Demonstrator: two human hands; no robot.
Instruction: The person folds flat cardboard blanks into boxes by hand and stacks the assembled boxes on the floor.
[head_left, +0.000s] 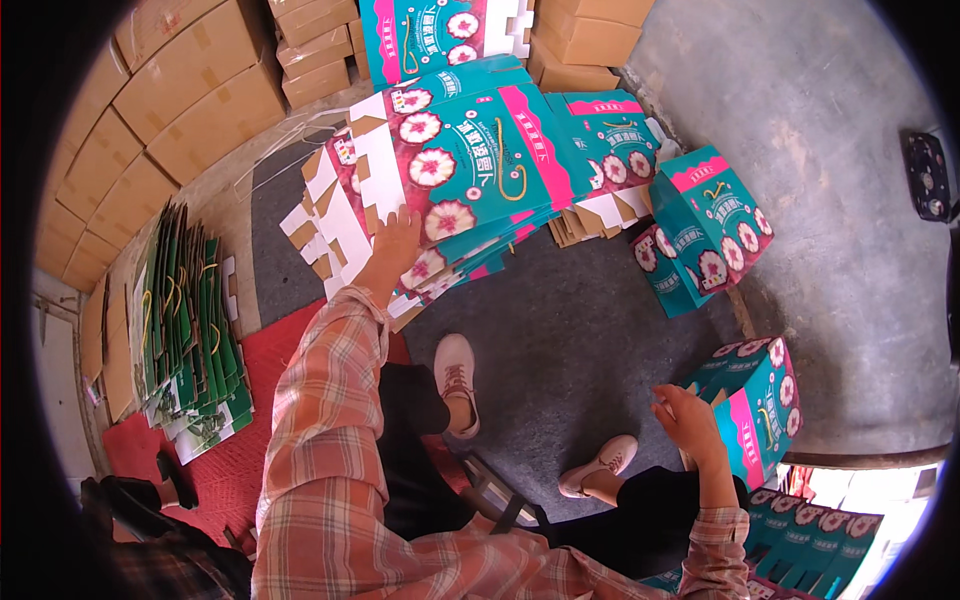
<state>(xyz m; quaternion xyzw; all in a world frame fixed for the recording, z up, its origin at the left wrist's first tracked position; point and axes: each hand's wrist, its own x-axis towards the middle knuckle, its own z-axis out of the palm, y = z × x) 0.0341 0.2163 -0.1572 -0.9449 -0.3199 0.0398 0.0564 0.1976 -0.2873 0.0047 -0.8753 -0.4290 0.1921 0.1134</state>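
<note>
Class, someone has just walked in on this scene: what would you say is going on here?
A seated person in a plaid shirt is working with teal-and-pink flowered cartons. The left hand rests flat on a fanned stack of flattened cartons on the grey mat. The right hand touches an assembled box beside the knee. Two more assembled boxes stand further off, green flat packs lie to the left, and brown cardboard cases line the wall.

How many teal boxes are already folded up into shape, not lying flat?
3 clearly: two folded boxes lean together right of the flat stack, and one folded box rests against the right hand. More at the lower right edge may be folded too.
</note>
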